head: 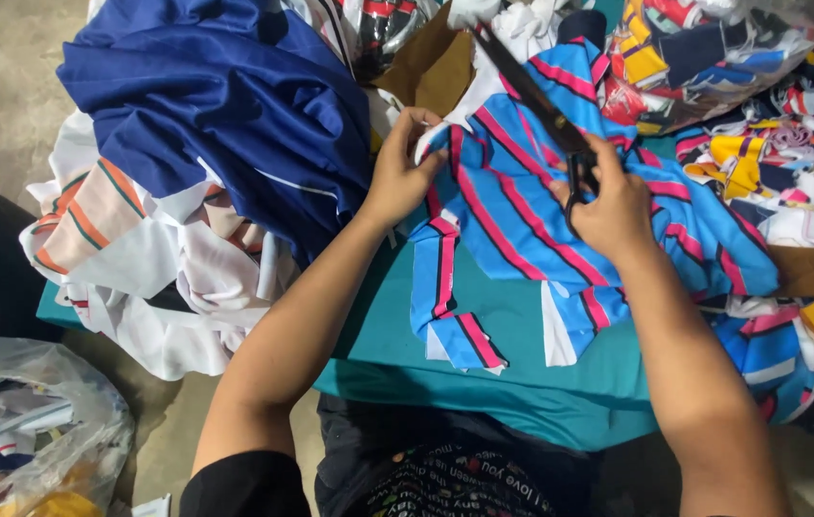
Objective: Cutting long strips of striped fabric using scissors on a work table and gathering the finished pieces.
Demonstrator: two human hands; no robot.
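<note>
My right hand (613,206) is closed around the handles of a pair of black scissors (536,96), fingers threaded through the loops, and the long blades run up and to the left, away from me, over the cloth. My left hand (397,172) pinches the far edge of the striped fabric piece (522,215), fingers together and clamped on a white-edged fold near the blade tips. That piece, blue with pink and black stripes, lies spread on the teal tabletop (522,383) right in front of me, between my two hands, with cut strips trailing toward the near edge.

To the left, touching my left wrist, sits a heap topped by dark blue cloth (225,105), with white and orange-striped pieces (110,215) hanging beneath it over the tabletop's left edge. To the right lies a jumble of colourful scraps (790,163) in yellow, blue, pink and white, and at the far right a clear plastic bag (713,48) full of more scraps. A brown cardboard piece (436,67) pokes up at the far side. Down on the floor at the near left rests another clear bag (33,431) of scraps.
</note>
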